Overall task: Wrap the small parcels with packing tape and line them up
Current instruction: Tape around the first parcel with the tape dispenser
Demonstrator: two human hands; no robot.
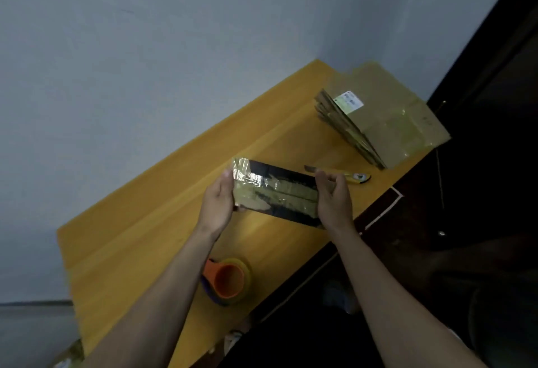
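Observation:
A dark, flat parcel (276, 191), partly covered in shiny yellowish packing tape, is held above the yellow table (139, 222). My left hand (219, 203) grips its left end, and my right hand (332, 196) grips its right end with the fingers curled over the edge. A roll of packing tape on an orange dispenser (227, 279) sits on the table near my left forearm. A yellow utility knife (349, 175) lies just beyond my right hand.
A stack of flattened cardboard boxes (384, 117) with a white label lies at the table's far right corner. A grey wall runs behind the table. Dark floor and furniture lie to the right of the table's edge.

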